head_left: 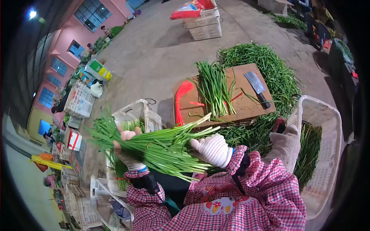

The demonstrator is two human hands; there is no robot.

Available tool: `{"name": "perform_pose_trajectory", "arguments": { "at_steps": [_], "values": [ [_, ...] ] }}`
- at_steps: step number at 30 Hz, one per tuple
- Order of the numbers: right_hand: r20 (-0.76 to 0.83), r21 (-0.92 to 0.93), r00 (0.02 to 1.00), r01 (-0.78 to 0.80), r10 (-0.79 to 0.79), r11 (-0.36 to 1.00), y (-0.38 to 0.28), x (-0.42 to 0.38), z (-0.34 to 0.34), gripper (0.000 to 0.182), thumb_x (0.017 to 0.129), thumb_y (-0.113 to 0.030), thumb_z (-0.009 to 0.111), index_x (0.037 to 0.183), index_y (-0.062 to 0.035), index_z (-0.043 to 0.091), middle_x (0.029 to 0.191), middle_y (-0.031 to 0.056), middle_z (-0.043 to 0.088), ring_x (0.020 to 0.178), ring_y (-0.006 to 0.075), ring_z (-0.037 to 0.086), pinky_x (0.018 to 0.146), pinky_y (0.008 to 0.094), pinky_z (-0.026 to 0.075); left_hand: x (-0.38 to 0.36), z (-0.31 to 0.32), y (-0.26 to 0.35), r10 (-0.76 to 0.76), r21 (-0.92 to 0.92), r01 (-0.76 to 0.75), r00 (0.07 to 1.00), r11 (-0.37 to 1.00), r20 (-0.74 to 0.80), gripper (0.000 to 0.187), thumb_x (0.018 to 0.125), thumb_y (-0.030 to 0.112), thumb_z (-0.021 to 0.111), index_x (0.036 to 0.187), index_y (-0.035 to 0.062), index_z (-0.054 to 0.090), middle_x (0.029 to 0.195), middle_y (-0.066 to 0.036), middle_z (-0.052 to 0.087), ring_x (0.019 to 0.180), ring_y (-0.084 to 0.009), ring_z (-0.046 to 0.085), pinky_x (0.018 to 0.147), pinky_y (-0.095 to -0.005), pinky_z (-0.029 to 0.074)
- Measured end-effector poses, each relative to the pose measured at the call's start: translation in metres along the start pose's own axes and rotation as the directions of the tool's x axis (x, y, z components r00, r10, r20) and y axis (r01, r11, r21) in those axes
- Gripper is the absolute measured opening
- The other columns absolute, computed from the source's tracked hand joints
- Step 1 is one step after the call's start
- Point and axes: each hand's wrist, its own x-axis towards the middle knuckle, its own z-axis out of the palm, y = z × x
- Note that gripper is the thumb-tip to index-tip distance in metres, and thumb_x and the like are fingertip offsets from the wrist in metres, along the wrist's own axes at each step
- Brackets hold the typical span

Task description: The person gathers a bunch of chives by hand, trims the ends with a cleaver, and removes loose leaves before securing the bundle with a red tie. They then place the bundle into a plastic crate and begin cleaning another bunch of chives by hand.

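Observation:
A loose bunch of garlic chives (162, 148) lies across my lap, leaves to the left and pale stems to the right. My left hand (129, 152), in a glove that leaves the fingers bare, is wrapped round the leafy part. At the stem end, my right hand (214, 150) in a white knit glove is closed on some stems; its fingertips are partly hidden. Ahead is a wooden board (246, 82) bearing a second bunch of chives (215, 88), a cleaver (255, 82) and red ties (183, 98).
Cut greens (266, 65) are heaped around the board. A white plastic crate (331, 154) with greens stands at the right, another crate (153, 120) at the left. Farther off are stacked crates (204, 29) and several people along the left wall.

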Motion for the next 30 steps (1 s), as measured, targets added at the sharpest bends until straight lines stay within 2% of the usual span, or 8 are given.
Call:
{"name": "perform_pose_trajectory", "arguments": {
  "at_steps": [6, 8, 14, 18, 22, 24, 26, 30],
  "values": [
    [-0.112, -0.095, 0.989, 0.082, -0.093, 0.992, -0.003, 0.001, 0.017, 0.015, 0.077, -0.025, 0.059, 0.084, -0.0123, 0.054, 0.057, 0.005, 0.052, 0.049, 0.0259, 0.056, 0.041, 0.0411, 0.043, -0.009, -0.012, -0.009, 0.01, 0.125, 0.001, 0.996, 0.992, -0.085, 0.054, 0.088, 0.026, 0.06, 0.134, 0.0049, 0.043, 0.094, 0.0, 0.052, 0.093, -0.0184, 0.05, 0.114, -0.0479, 0.017],
    [-0.186, 0.278, 0.982, 0.094, -0.043, 0.956, 0.003, -0.005, 0.009, 0.015, 0.076, -0.021, 0.064, 0.083, -0.0111, 0.056, 0.06, 0.0091, 0.055, 0.055, 0.0297, 0.059, 0.049, 0.0406, 0.046, -0.007, -0.015, -0.01, 0.034, 0.194, -0.023, 0.998, 0.981, -0.052, 0.053, 0.089, 0.028, 0.057, 0.135, 0.0045, 0.042, 0.098, -0.003, 0.057, 0.098, -0.0213, 0.053, 0.114, -0.0495, 0.018],
    [0.247, 0.791, 0.957, -0.109, -0.15, 0.602, 0.032, -0.033, -0.012, 0.017, 0.085, -0.023, 0.065, 0.092, -0.0084, 0.062, 0.069, 0.013, 0.06, 0.064, 0.0292, 0.061, 0.059, 0.0358, 0.047, -0.004, -0.026, -0.004, 0.003, 0.094, 0.006, 0.996, 0.996, -0.091, 0.052, 0.089, 0.028, 0.057, 0.134, 0.0055, 0.042, 0.094, -0.001, 0.055, 0.093, -0.0212, 0.053, 0.112, -0.0469, 0.022],
    [0.323, 0.8, 0.921, -0.145, -0.216, 0.582, 0.047, -0.059, -0.024, 0.016, 0.087, -0.022, 0.064, 0.092, -0.0071, 0.063, 0.073, 0.0134, 0.062, 0.066, 0.0267, 0.063, 0.061, 0.0358, 0.048, -0.002, -0.024, 0.0, 0.052, 0.108, -0.038, 0.99, 0.993, -0.132, 0.049, 0.09, 0.026, 0.055, 0.134, 0.0078, 0.041, 0.079, 0.005, 0.038, 0.072, -0.011, 0.04, 0.11, -0.0376, 0.024],
    [0.566, 0.566, 0.818, -0.293, -0.104, 0.771, 0.073, -0.106, -0.017, 0.019, 0.085, -0.026, 0.063, 0.098, -0.0114, 0.065, 0.078, 0.0124, 0.066, 0.071, 0.0298, 0.064, 0.065, 0.0389, 0.05, 0.0, -0.027, 0.017, 0.177, 0.194, -0.133, 0.958, 0.972, -0.227, 0.051, 0.089, 0.026, 0.054, 0.135, 0.0085, 0.041, 0.079, 0.006, 0.035, 0.069, -0.0091, 0.037, 0.11, -0.0366, 0.024],
    [0.793, 0.063, 0.608, -0.126, 0.027, 0.99, 0.083, -0.126, -0.017, 0.025, 0.083, -0.032, 0.062, 0.098, -0.0124, 0.066, 0.081, 0.0122, 0.067, 0.075, 0.0313, 0.065, 0.069, 0.042, 0.05, -0.001, -0.03, 0.028, 0.103, 0.071, -0.093, 0.982, 0.993, -0.159, 0.051, 0.089, 0.025, 0.055, 0.135, 0.0079, 0.041, 0.08, 0.005, 0.036, 0.072, -0.0093, 0.038, 0.111, -0.039, 0.024],
    [0.91, -0.174, 0.363, -0.105, 0.2, 0.979, 0.091, -0.137, -0.009, 0.035, 0.082, -0.036, 0.061, 0.109, -0.0156, 0.064, 0.083, 0.013, 0.068, 0.081, 0.033, 0.065, 0.071, 0.0427, 0.052, -0.001, -0.023, 0.031, 0.148, 0.129, -0.128, 0.976, 0.983, -0.159, 0.051, 0.09, 0.025, 0.056, 0.135, 0.0066, 0.041, 0.081, 0.005, 0.038, 0.075, -0.0102, 0.04, 0.112, -0.0424, 0.024],
    [0.465, 0.372, 0.878, -0.312, 0.115, 0.874, 0.054, -0.101, -0.037, 0.042, 0.087, -0.03, 0.061, 0.124, -0.0103, 0.055, 0.079, 0.0106, 0.067, 0.072, 0.0253, 0.066, 0.064, 0.0338, 0.052, -0.003, -0.011, 0.028, 0.144, 0.153, -0.125, 0.982, 0.98, -0.123, 0.05, 0.09, 0.026, 0.056, 0.134, 0.0049, 0.042, 0.083, 0.004, 0.039, 0.08, -0.0122, 0.041, 0.112, -0.0459, 0.023]
  ]
}}
